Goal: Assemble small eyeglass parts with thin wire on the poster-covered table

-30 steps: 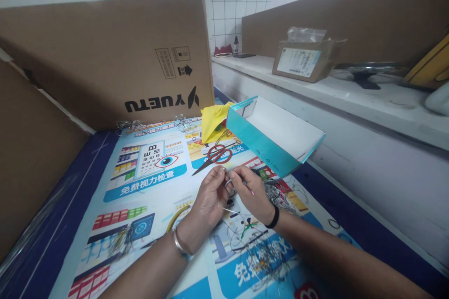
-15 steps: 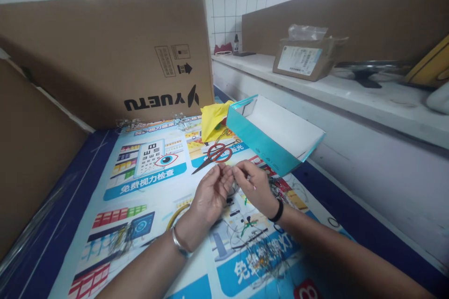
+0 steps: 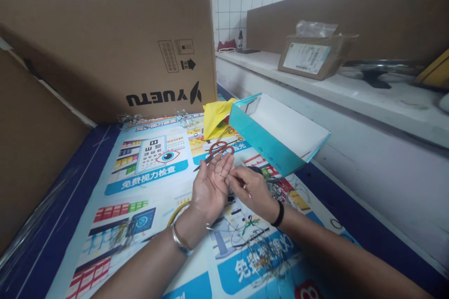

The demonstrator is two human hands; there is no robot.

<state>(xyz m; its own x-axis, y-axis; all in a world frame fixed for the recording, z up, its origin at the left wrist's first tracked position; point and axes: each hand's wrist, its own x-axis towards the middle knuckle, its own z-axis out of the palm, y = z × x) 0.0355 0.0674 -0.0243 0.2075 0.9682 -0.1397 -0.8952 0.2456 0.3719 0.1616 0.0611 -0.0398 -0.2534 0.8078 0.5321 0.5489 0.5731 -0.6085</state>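
Palm up, my left hand [image 3: 211,186] lies opened out above the printed sheet, its fingers stretched. A tiny pale, thin piece [image 3: 222,175] shows across its fingers, too small to name. My right hand [image 3: 251,191] is closed in a pinch, fingertips touching the left fingers at that spot; what it pinches cannot be made out. Just beyond the left fingertips are scissors [image 3: 221,148] with red-brown handles, partly covered by the hand. Below the right wrist spreads a tangle of thin wires [image 3: 264,257], with a small green twist [image 3: 250,225] beside it.
A turquoise box with a white inside [image 3: 264,138] stands open beyond my right hand, next to a yellow cloth [image 3: 215,119]. Large cardboard [image 3: 105,51] walls the back left. A white ledge [image 3: 270,65] on the right carries a small carton [image 3: 308,58]. Another wire bundle [image 3: 122,233] lies left.
My left hand has opened from curled fingers to a flat, upturned palm. My right hand has shifted slightly down, still pinching at the left fingers. The view has moved slightly.
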